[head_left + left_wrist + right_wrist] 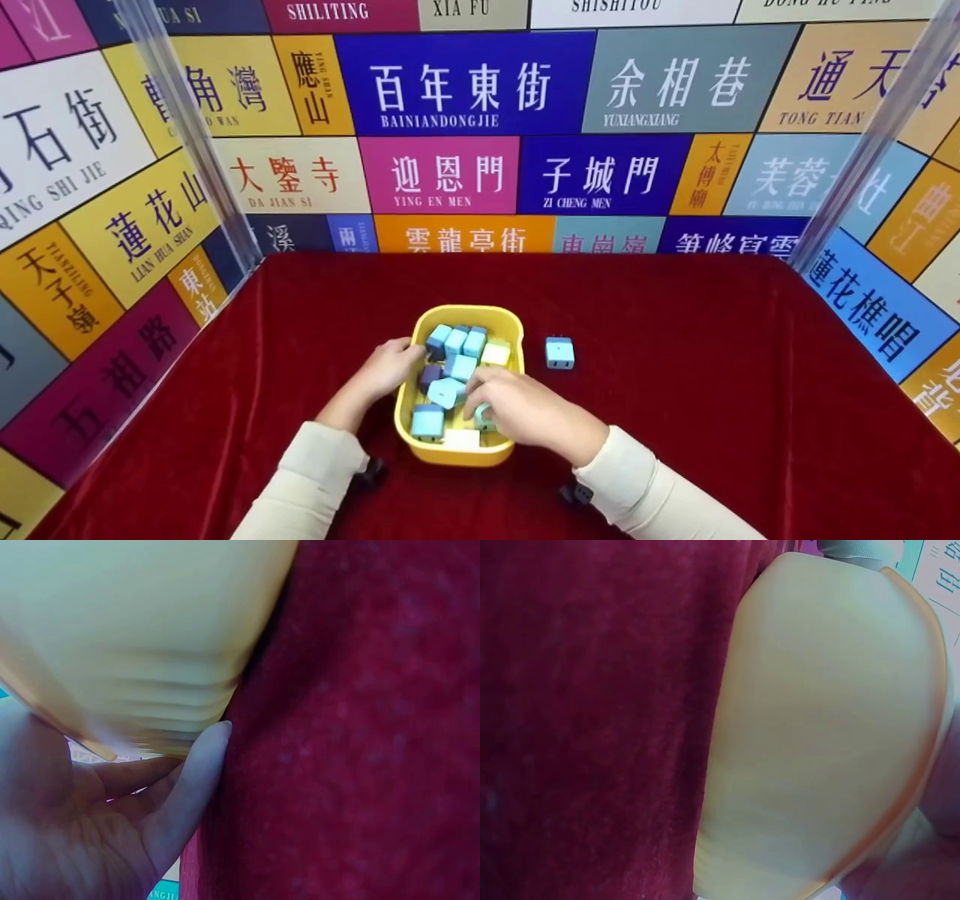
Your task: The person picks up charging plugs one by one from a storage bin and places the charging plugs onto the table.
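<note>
A yellow plastic bin stands on the table, holding several small blue, navy and pale-yellow blocks that look like charger plugs. My left hand grips the bin's left side at the rim. In the left wrist view, the thumb lies against the bin's outer wall. Over the bin's right rim reaches my right hand, its fingers bent down among the plugs. A greenish plug shows partly under that hand. Whether the fingers hold anything is hidden; the right wrist view shows mostly the bin's outside wall.
One blue charger plug with prongs and two ports lies on the dark red cloth, right of the bin. Clear upright posts stand at the back corners. Behind the table rises a wall of colourful printed signs.
</note>
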Action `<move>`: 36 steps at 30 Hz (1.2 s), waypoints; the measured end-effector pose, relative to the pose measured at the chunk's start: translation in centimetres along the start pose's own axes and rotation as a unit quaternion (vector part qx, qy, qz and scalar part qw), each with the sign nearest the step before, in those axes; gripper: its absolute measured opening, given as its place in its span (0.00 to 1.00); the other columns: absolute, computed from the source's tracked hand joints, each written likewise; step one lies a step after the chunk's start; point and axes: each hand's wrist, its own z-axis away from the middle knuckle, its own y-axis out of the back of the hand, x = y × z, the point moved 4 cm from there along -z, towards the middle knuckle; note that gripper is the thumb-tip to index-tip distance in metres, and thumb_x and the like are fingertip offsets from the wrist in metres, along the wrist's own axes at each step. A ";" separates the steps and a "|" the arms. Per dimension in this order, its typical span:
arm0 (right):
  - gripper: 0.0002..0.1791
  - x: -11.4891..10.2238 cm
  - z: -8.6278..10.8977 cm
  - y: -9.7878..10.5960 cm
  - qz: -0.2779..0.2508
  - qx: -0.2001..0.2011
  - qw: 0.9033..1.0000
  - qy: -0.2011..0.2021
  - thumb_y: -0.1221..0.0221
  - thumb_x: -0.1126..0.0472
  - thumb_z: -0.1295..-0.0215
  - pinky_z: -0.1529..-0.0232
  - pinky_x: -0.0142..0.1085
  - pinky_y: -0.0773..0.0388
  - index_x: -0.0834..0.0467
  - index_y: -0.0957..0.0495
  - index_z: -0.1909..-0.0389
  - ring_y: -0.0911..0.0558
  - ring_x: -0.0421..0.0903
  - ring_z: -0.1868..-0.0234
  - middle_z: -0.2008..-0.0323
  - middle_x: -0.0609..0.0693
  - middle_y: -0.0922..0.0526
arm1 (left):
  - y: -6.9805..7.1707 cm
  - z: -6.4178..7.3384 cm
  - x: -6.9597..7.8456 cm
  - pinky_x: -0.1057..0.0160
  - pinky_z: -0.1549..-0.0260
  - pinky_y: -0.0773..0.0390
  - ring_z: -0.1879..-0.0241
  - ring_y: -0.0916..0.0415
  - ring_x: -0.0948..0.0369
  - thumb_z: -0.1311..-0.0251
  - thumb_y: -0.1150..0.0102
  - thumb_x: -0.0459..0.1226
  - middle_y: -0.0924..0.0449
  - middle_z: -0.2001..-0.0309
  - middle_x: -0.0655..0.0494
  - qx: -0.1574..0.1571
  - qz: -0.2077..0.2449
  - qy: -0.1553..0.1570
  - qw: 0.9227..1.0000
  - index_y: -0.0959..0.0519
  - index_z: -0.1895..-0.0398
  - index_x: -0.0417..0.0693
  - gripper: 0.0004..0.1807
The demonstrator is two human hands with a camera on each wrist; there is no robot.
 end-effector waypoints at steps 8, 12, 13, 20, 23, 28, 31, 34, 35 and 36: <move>0.06 -0.7 -0.1 0.3 0.075 0.061 0.995 0.017 0.31 0.63 0.31 0.55 0.36 0.15 0.57 0.09 0.57 0.17 0.44 0.57 0.56 0.48 0.15 | 0.3 0.0 0.4 0.54 0.60 0.12 0.60 0.15 0.54 0.26 0.52 0.43 0.16 0.58 0.45 -0.001 -0.005 -0.002 1.000 0.18 0.43 0.35 0.23; 0.12 -1.0 0.0 0.6 0.138 0.089 0.986 0.004 0.25 0.53 0.36 0.57 0.40 0.15 0.58 0.10 0.61 0.17 0.46 0.62 0.63 0.50 0.15 | 0.3 0.0 0.6 0.55 0.59 0.12 0.59 0.16 0.54 0.26 0.52 0.43 0.16 0.57 0.45 -0.003 -0.007 -0.001 1.000 0.18 0.41 0.35 0.24; 0.14 -1.0 0.0 0.6 0.142 0.087 0.986 -0.005 0.24 0.51 0.37 0.56 0.41 0.15 0.58 0.11 0.62 0.17 0.47 0.62 0.63 0.50 0.14 | 0.3 0.0 0.6 0.55 0.59 0.12 0.59 0.16 0.54 0.26 0.52 0.43 0.16 0.57 0.45 -0.004 -0.007 -0.001 1.000 0.18 0.41 0.35 0.24; 0.13 -1.0 -0.1 0.2 0.116 0.058 0.991 -0.042 0.22 0.56 0.40 0.57 0.39 0.14 0.58 0.10 0.59 0.17 0.45 0.62 0.61 0.51 0.12 | 0.0 0.0 0.4 0.53 0.60 0.11 0.58 0.14 0.53 0.25 0.53 0.43 0.16 0.57 0.44 -0.004 -0.002 -0.003 1.000 0.18 0.42 0.34 0.23; 0.11 -1.0 -0.1 0.3 0.091 0.054 0.993 -0.048 0.23 0.63 0.40 0.55 0.39 0.14 0.59 0.10 0.57 0.16 0.46 0.60 0.59 0.51 0.11 | 0.0 0.0 0.4 0.54 0.61 0.11 0.59 0.14 0.54 0.26 0.53 0.43 0.16 0.57 0.45 -0.004 0.001 -0.005 1.000 0.18 0.42 0.35 0.23; 0.13 -1.0 -0.2 0.0 0.069 0.043 0.995 -0.055 0.24 0.68 0.43 0.54 0.38 0.15 0.59 0.09 0.56 0.16 0.45 0.58 0.57 0.51 0.10 | 0.0 0.1 0.1 0.54 0.61 0.11 0.60 0.15 0.54 0.26 0.52 0.43 0.16 0.57 0.44 -0.007 0.002 -0.004 1.000 0.18 0.41 0.35 0.24; 0.14 -1.0 -0.1 -0.1 0.087 0.050 0.994 -0.047 0.24 0.69 0.43 0.51 0.40 0.15 0.58 0.09 0.55 0.16 0.47 0.56 0.57 0.51 0.11 | 0.0 0.3 0.1 0.54 0.60 0.11 0.59 0.15 0.53 0.26 0.52 0.42 0.16 0.56 0.44 -0.005 -0.001 -0.002 1.000 0.18 0.40 0.34 0.24; 0.15 -1.0 -0.1 -0.1 0.124 0.062 0.990 -0.037 0.24 0.68 0.45 0.48 0.42 0.16 0.58 0.09 0.55 0.16 0.50 0.54 0.56 0.51 0.12 | 0.0 0.3 0.3 0.53 0.60 0.11 0.59 0.14 0.52 0.26 0.52 0.42 0.15 0.56 0.43 -0.001 0.000 -0.005 1.000 0.18 0.41 0.34 0.24; 0.15 -1.0 -0.1 -0.1 0.136 0.064 0.988 -0.035 0.24 0.68 0.44 0.48 0.42 0.16 0.58 0.09 0.54 0.16 0.50 0.54 0.56 0.51 0.12 | 0.0 0.3 0.4 0.53 0.61 0.11 0.59 0.14 0.52 0.26 0.52 0.42 0.15 0.56 0.43 0.000 0.000 -0.006 1.000 0.18 0.41 0.34 0.24; 0.15 -0.9 -0.1 -0.1 0.146 0.064 0.987 -0.034 0.25 0.69 0.43 0.48 0.43 0.16 0.58 0.09 0.54 0.16 0.50 0.55 0.56 0.51 0.12 | 0.0 0.2 0.5 0.53 0.61 0.11 0.59 0.14 0.52 0.26 0.52 0.42 0.15 0.56 0.43 -0.001 -0.001 -0.007 1.000 0.18 0.42 0.34 0.24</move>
